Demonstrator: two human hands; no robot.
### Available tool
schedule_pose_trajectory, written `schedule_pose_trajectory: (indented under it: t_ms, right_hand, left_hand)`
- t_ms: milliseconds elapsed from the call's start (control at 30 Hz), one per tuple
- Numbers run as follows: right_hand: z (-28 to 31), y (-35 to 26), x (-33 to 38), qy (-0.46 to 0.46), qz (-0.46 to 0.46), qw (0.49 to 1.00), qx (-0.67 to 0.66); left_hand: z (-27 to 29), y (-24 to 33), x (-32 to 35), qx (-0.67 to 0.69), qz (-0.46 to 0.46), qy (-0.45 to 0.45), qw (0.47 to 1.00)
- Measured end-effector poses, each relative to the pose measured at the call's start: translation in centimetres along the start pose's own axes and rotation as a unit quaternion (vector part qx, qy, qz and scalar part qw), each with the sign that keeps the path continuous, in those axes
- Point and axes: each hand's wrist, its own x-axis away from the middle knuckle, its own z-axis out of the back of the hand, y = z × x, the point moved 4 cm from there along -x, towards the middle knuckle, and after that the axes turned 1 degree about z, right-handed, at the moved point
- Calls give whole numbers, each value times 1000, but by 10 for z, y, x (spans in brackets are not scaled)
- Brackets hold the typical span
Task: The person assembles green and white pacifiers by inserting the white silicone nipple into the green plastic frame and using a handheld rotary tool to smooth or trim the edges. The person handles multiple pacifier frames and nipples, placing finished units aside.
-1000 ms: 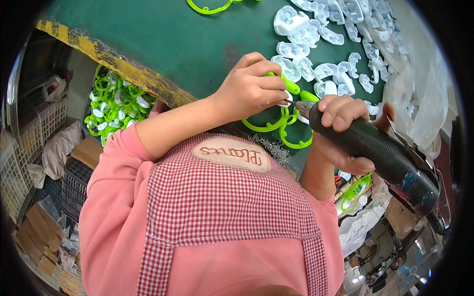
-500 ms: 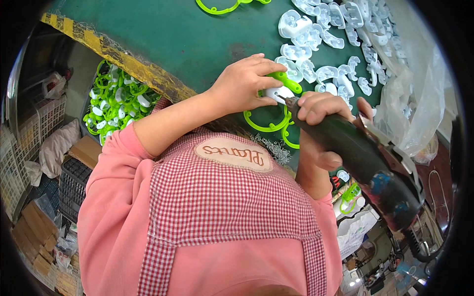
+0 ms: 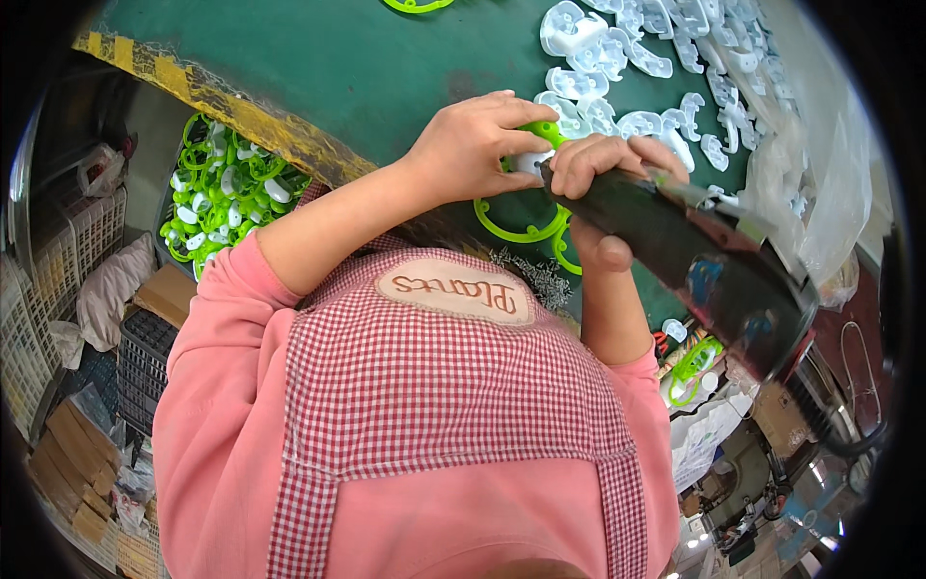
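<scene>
My left hand (image 3: 479, 145) pinches a white and green plastic part (image 3: 529, 161) above the near edge of the green table. Wrapped in my right hand (image 3: 608, 179) is a black electric screwdriver (image 3: 709, 265), its front end pointing left at the white piece. The tip is hidden behind my fingers, so whether it touches the part cannot be made out. Below the hands, green plastic rings (image 3: 516, 232) with small bumps curve out over the table edge. Part of the held piece is covered by both hands.
White plastic shells (image 3: 579, 82) lie scattered at the far right of the table (image 3: 318, 82), beside a clear plastic bag (image 3: 820, 164). A bin of green and white parts (image 3: 227, 198) stands left of the striped edge. Another green ring (image 3: 417, 5) lies at the far side.
The screwdriver's front end has moved up and left, closer to the left hand, and its body has tilted flatter. My left hand keeps its hold on the part.
</scene>
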Motion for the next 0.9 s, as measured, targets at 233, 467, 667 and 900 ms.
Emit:
schedule_pose_trajectory:
  t_ms: [233,467,667,900]
  right_hand:
    - [8,-17,-4,116,-11,993,18]
    - [4,-18,1,166,-86,977,107]
    - [7,-54,-14,177,-43,982,-41]
    - [3,-40,-14,195,43,969,-146]
  left_hand:
    - [0,2,-1,-18,-11,2,1000]
    - [-1,1,0,-13,-3,-19,1000]
    - [-1,1,-1,-20,-1,-22,1000]
    - [-1,3,-3,-24,-9,-25,999]
